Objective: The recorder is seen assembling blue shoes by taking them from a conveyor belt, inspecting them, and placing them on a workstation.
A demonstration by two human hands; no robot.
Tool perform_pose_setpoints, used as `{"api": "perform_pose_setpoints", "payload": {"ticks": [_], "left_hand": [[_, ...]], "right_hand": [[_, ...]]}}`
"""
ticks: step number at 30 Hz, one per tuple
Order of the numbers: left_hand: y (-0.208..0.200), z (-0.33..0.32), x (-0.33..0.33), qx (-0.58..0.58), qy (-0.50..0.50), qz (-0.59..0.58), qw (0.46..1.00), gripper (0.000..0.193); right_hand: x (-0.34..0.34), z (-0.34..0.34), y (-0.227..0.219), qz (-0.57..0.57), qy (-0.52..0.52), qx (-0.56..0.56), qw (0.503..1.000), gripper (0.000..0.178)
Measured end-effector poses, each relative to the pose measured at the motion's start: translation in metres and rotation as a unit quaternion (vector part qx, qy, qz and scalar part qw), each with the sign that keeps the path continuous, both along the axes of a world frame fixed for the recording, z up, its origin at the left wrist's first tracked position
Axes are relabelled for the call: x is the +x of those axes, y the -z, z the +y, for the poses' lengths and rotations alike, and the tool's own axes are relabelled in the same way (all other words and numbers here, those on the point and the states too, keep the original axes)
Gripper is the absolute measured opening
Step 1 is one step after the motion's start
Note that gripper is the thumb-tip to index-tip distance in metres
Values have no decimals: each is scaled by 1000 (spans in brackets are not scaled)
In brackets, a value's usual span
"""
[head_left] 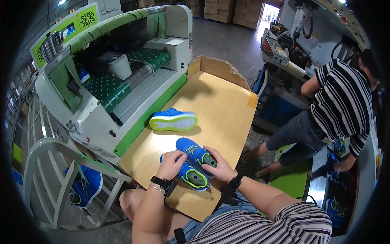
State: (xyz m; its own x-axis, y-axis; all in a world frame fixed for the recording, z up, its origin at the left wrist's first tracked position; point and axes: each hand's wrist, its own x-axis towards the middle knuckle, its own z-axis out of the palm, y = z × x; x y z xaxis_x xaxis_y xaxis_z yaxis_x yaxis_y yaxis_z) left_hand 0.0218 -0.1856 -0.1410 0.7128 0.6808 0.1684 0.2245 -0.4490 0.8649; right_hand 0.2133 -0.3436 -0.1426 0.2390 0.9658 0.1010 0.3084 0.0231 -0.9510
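Note:
Two blue sneakers with lime-green collars stand side by side on the wooden board, dark green shoe lasts inside them. My right hand (222,166) is closed round the heel of the farther sneaker (190,147), its thumb near the last. My left hand (171,166) has its fingers curled together over the front of the nearer sneaker (191,173), hiding most of its toe. Whether a lace or thread lies between those fingertips is too small to tell. Beyond them, a third blue sneaker (174,120) lies on its side, showing its white and lime sole.
The wooden board (221,101) adjoins a machine with a green conveyor belt (106,89). A metal rack (53,150) at left holds another blue shoe (87,185). At right a person in a striped shirt (343,97) bends beside another machine. Cardboard boxes (219,10) are stacked behind.

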Motion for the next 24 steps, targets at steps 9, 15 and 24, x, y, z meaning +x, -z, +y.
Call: {"api": "perform_pose_setpoints", "payload": {"ticks": [9,15,24], "left_hand": [[-3,-1,0,-11,-2,3,1000,25],[4,0,-1,-11,-2,10,1000,25],[11,2,2,-112,-25,-38,993,22]], "right_hand": [[0,0,-4,-14,2,-9,1000,76],[0,0,-1,-1,1,-5,1000,76],[0,0,1,-7,1,-4,1000,76]]}}
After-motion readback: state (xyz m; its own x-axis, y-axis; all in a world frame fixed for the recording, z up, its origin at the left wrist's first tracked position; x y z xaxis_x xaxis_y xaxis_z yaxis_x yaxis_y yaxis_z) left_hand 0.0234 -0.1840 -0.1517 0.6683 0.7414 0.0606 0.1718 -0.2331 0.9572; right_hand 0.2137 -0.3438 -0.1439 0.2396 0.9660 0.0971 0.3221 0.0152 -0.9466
